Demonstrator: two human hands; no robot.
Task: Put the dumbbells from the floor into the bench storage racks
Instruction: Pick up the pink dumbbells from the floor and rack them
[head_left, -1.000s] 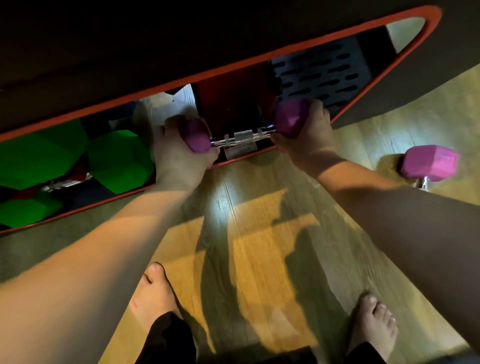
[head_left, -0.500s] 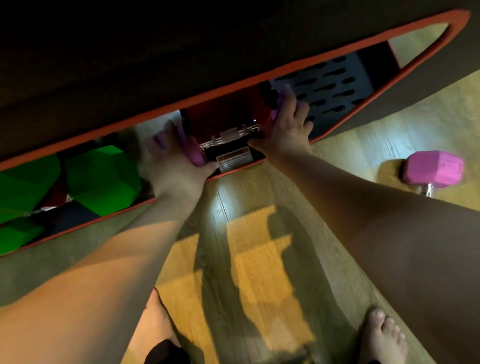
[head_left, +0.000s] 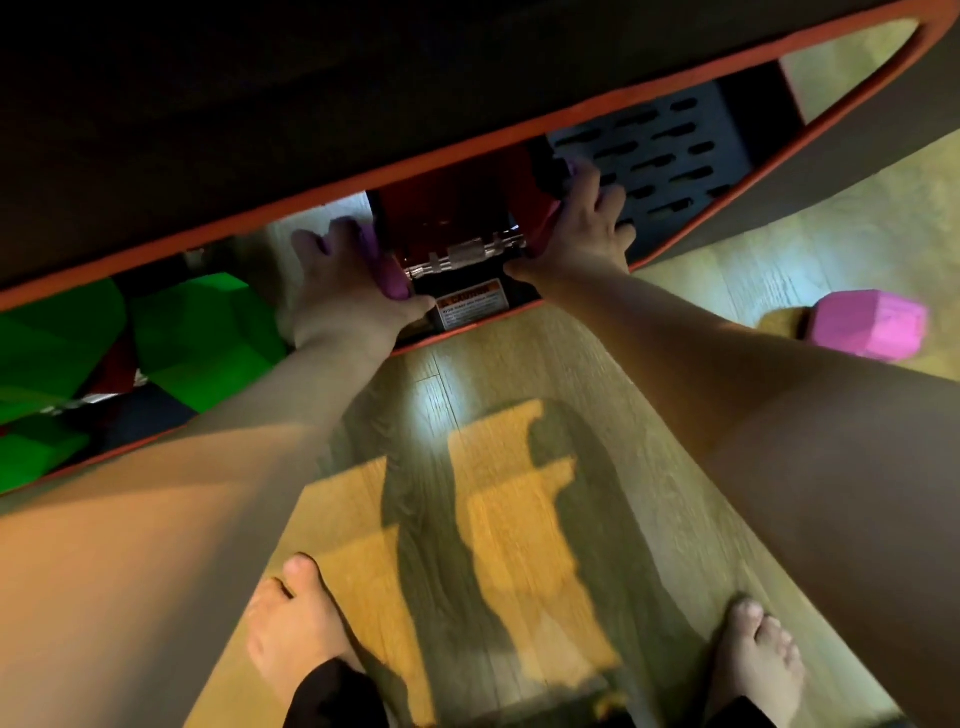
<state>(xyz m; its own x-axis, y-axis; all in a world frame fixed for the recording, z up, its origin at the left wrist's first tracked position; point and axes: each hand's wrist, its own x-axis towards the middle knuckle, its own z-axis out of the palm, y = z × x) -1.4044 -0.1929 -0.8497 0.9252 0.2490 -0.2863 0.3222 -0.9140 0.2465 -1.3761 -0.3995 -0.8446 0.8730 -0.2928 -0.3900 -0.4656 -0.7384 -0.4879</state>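
Purple dumbbell going into the bench rack, one hand on each end.

Bare feet (head_left: 296, 618) stand on the wood floor (head_left: 483, 395); both arms reach forward and down. The left hand (head_left: 343, 291) and right hand (head_left: 584, 234) each curl their fingers round an end of the purple dumbbell (head_left: 462, 254), already inside the rack (head_left: 654, 150). Best eased level until it seats, fingers kept from under the ends. A pink dumbbell (head_left: 867, 325) waits on the floor; green ones (head_left: 202, 332) are stored.
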